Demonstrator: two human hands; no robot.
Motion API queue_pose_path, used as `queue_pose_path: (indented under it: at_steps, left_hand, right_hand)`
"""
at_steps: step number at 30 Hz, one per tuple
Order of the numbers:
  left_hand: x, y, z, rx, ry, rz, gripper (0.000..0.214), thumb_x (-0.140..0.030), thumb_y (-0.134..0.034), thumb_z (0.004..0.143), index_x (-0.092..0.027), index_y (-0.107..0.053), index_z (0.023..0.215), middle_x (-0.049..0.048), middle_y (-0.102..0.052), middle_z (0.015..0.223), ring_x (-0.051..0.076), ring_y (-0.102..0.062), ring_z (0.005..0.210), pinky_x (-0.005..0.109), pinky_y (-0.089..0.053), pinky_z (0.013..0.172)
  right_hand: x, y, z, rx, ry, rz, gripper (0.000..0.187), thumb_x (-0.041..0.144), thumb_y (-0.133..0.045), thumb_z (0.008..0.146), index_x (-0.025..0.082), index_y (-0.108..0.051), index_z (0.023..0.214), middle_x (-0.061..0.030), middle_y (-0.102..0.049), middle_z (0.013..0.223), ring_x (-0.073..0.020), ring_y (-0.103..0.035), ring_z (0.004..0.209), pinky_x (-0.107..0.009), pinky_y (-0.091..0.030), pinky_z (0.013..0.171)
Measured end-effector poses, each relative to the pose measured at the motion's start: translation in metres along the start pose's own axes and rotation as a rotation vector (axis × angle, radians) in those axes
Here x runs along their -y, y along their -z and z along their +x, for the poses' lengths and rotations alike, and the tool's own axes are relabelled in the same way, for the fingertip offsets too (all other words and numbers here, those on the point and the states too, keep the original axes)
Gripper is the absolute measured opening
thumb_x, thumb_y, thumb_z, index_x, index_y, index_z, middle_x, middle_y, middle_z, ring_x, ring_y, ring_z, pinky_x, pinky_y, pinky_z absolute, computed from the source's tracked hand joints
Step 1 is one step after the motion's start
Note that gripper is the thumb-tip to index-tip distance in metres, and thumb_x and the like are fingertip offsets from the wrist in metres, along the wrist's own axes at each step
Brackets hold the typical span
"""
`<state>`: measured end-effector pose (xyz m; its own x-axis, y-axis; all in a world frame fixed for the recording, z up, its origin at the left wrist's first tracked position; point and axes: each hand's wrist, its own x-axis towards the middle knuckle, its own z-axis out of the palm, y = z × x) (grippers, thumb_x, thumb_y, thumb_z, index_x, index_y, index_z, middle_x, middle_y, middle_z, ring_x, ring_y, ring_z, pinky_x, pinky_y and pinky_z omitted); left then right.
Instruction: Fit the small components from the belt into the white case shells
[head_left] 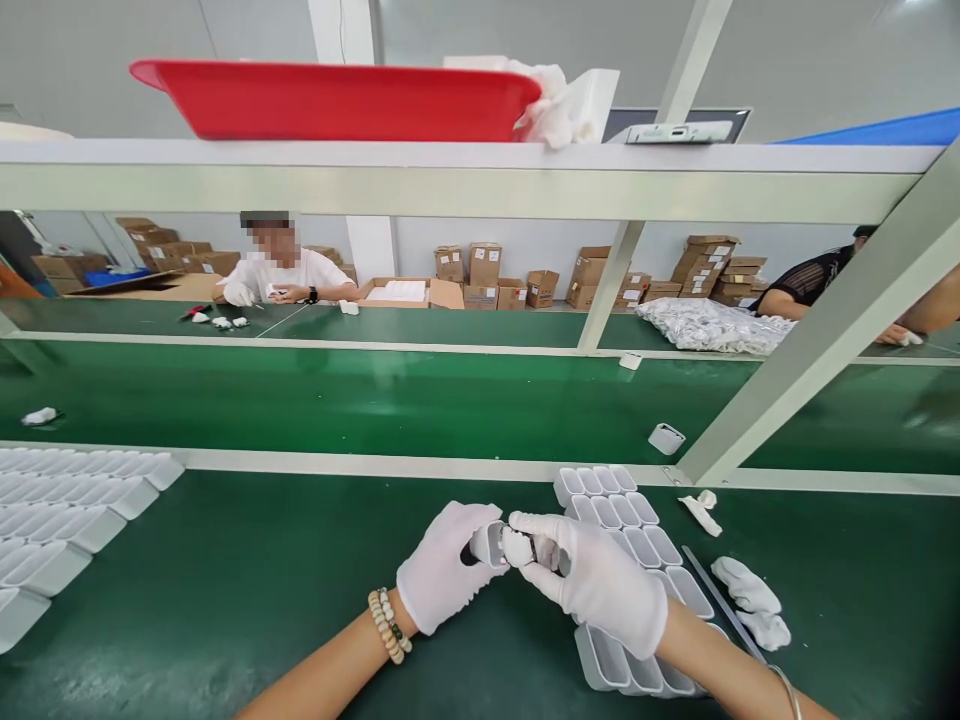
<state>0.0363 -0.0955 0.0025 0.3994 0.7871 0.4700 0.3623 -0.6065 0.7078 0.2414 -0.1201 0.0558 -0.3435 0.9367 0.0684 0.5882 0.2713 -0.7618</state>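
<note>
Both my hands wear white gloves and meet low in the middle of the view. My left hand is closed round a small white plastic case, open end toward the right. My right hand pinches a small white-and-dark part against the case's mouth. A bead bracelet sits on my left wrist. Directly under and behind my right hand lie rows of several identical white cases on the green bench.
More white cases lie in rows at the left. White cloths and a thin rod lie at the right. A lone case sits on the green belt. Two other people work across the line; a red tray rests on the shelf.
</note>
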Motion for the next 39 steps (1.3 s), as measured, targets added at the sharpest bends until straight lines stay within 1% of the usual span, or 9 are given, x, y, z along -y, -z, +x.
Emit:
queue_pose_path:
  at_steps: [3, 7, 12, 16, 19, 22, 26, 32, 39]
  left_hand:
    - [-0.001, 0.001, 0.000, -0.003, -0.016, 0.013, 0.046, -0.016, -0.071, 0.078, -0.025, -0.059, 0.120, 0.0061, -0.069, 0.112, 0.024, -0.064, 0.099, 0.042, -0.053, 0.089]
    - [-0.004, 0.002, -0.001, 0.020, 0.008, 0.022, 0.045, -0.016, -0.071, 0.078, -0.026, -0.059, 0.120, 0.0056, -0.069, 0.111, 0.024, -0.063, 0.100, 0.040, -0.053, 0.086]
    - [-0.006, 0.003, 0.001, 0.036, 0.018, 0.026, 0.042, -0.016, -0.071, 0.077, -0.026, -0.059, 0.117, 0.0045, -0.070, 0.105, 0.022, -0.063, 0.093, 0.037, -0.053, 0.083]
    - [-0.009, 0.005, 0.001, 0.051, 0.038, 0.025, 0.039, -0.020, -0.071, 0.079, -0.026, -0.059, 0.116, 0.0048, -0.070, 0.104, 0.023, -0.063, 0.093, 0.037, -0.053, 0.082]
    - [-0.010, 0.005, 0.001, 0.058, 0.019, 0.011, 0.037, -0.022, -0.070, 0.080, -0.026, -0.059, 0.115, 0.0050, -0.070, 0.104, 0.023, -0.063, 0.093, 0.037, -0.053, 0.083]
    - [-0.011, 0.006, 0.000, 0.058, 0.024, 0.014, 0.037, -0.022, -0.070, 0.080, -0.026, -0.060, 0.114, 0.0047, -0.070, 0.104, 0.023, -0.064, 0.093, 0.037, -0.053, 0.083]
    - [-0.010, 0.007, 0.000, 0.047, 0.032, 0.028, 0.037, -0.022, -0.071, 0.079, -0.026, -0.060, 0.114, 0.0040, -0.071, 0.104, 0.023, -0.064, 0.093, 0.038, -0.053, 0.084]
    - [-0.010, 0.009, 0.003, 0.055, 0.029, 0.022, 0.035, -0.016, -0.072, 0.076, -0.025, -0.062, 0.108, 0.0030, -0.070, 0.104, 0.022, -0.063, 0.092, 0.037, -0.053, 0.085]
    - [-0.016, 0.009, 0.001, 0.075, 0.075, 0.021, 0.035, -0.019, -0.073, 0.075, -0.025, -0.064, 0.108, 0.0031, -0.071, 0.100, 0.023, -0.064, 0.089, 0.037, -0.054, 0.083]
  right_hand:
    - [0.000, 0.000, 0.001, 0.043, -0.009, 0.033, 0.017, 0.023, -0.056, 0.079, 0.023, -0.068, 0.090, 0.0020, -0.055, 0.064, -0.0145, -0.049, 0.059, -0.027, -0.047, 0.059]
    - [0.001, -0.002, 0.000, 0.065, -0.041, 0.043, 0.013, 0.022, -0.054, 0.081, 0.023, -0.063, 0.090, 0.0039, -0.050, 0.063, -0.0134, -0.044, 0.056, -0.027, -0.043, 0.057]
    - [0.005, -0.004, -0.002, 0.025, -0.040, -0.066, 0.015, 0.024, -0.052, 0.080, 0.023, -0.061, 0.091, 0.0033, -0.050, 0.062, -0.0142, -0.043, 0.054, -0.028, -0.040, 0.054]
    - [0.011, -0.003, -0.001, 0.048, -0.021, -0.075, 0.005, 0.022, -0.049, 0.080, 0.023, -0.054, 0.079, 0.0031, -0.051, 0.062, -0.0139, -0.043, 0.054, -0.029, -0.038, 0.054]
    - [0.014, -0.003, 0.000, 0.081, -0.038, -0.060, 0.006, 0.023, -0.049, 0.080, 0.024, -0.049, 0.074, 0.0025, -0.055, 0.064, -0.0148, -0.048, 0.056, -0.029, -0.040, 0.056]
    - [0.014, -0.003, 0.000, 0.074, -0.041, -0.047, 0.003, 0.023, -0.051, 0.080, 0.024, -0.054, 0.081, 0.0011, -0.061, 0.069, -0.0162, -0.054, 0.059, -0.030, -0.044, 0.059]
    - [0.011, -0.004, 0.000, 0.063, -0.079, -0.085, 0.016, 0.024, -0.053, 0.080, 0.023, -0.062, 0.094, -0.0014, -0.065, 0.076, -0.0186, -0.058, 0.066, -0.033, -0.049, 0.066]
    - [0.008, -0.006, 0.000, 0.075, -0.036, -0.103, 0.014, 0.026, -0.052, 0.085, 0.023, -0.064, 0.091, -0.0020, -0.065, 0.079, -0.0179, -0.059, 0.068, -0.031, -0.050, 0.069]
    - [0.004, -0.013, 0.000, 0.109, -0.082, -0.130, 0.023, 0.030, -0.052, 0.090, 0.025, -0.065, 0.109, -0.0041, -0.067, 0.085, -0.0201, -0.061, 0.071, -0.034, -0.051, 0.067]
